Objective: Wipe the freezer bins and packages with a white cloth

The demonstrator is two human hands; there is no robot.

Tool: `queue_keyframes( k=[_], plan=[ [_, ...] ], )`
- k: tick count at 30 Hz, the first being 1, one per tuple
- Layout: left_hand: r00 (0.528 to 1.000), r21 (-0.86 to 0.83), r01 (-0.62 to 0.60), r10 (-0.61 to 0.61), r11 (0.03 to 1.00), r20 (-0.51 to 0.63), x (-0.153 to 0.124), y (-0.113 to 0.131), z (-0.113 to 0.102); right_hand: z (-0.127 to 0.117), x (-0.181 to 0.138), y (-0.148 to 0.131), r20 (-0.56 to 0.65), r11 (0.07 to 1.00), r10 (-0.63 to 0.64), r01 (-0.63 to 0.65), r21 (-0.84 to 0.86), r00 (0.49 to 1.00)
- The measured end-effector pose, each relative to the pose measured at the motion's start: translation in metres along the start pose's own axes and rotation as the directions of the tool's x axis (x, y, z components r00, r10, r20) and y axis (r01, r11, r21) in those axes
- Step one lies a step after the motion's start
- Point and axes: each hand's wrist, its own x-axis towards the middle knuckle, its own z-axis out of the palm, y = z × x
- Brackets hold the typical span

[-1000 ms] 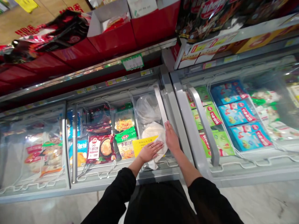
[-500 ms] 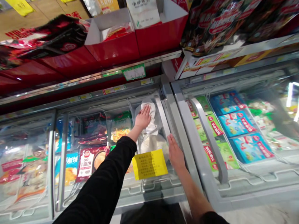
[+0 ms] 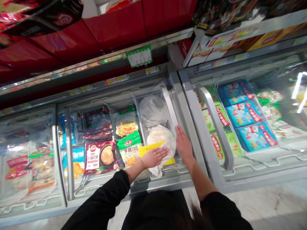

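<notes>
My left hand [image 3: 155,157] lies flat with fingers stretched out, pressing a white cloth [image 3: 157,171] onto the clear freezer lid. Under the hand and cloth is a yellow notice [image 3: 147,149], partly covered. My right hand [image 3: 183,143] rests with extended fingers at the lid's right side, by the lower end of the grey handle [image 3: 169,107]; its grip is on nothing I can see. Beneath the lid a whitish plastic bag [image 3: 153,110] shows in the right compartment. Green-and-white food packets [image 3: 129,145] lie left of the cloth.
A second freezer [image 3: 218,188] with a curved handle [image 3: 213,121] adjoins on the right, holding blue boxes [image 3: 250,116]. Maroon packets [image 3: 99,156] lie under the lid further left. Red display boxes [image 3: 117,27] sit on the shelf above, with a green-edged price card [image 3: 139,57] below.
My left hand has come down the lid toward me with the cloth, from above the yellow notice onto it. My right hand stays at the lid's right side. The camera view has tilted down.
</notes>
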Motion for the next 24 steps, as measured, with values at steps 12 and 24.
queue_keyframes(
  k=[12,24],
  plan=[
    [0.619,0.027,0.529,-0.364,0.848,-0.696,0.034,-0.087,-0.101,0.006,-0.002,0.006,-0.011,0.997,-0.031,0.031,-0.076,0.999],
    [0.77,0.116,0.381,-0.245,0.917,-0.59,0.042,0.047,0.068,0.016,0.002,0.019,-0.115,0.983,-0.162,0.151,-0.1,0.98]
  ],
)
